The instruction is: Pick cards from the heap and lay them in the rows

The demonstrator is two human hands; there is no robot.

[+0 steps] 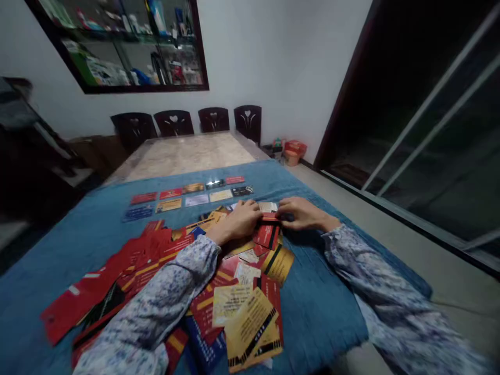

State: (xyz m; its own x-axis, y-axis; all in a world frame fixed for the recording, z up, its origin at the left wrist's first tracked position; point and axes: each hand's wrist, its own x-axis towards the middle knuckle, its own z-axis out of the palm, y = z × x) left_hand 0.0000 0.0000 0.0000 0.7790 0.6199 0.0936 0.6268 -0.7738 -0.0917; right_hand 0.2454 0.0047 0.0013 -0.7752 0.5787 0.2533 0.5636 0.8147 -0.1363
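Left hand (240,219) & right hand (302,213) both pinch a small card stack (269,208) over the blue cloth (320,291), btw the loose pile (234,302) & the rows (187,198) near the far edge; slick cards could prob slip & scatter into that pile.

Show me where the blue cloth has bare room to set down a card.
Bare: the blue cloth between the card pile and the right sleeve; the strip left of the laid-out rows; the tabletop before the chairs. Crowded: around left hand and right hand, meeting on a card.
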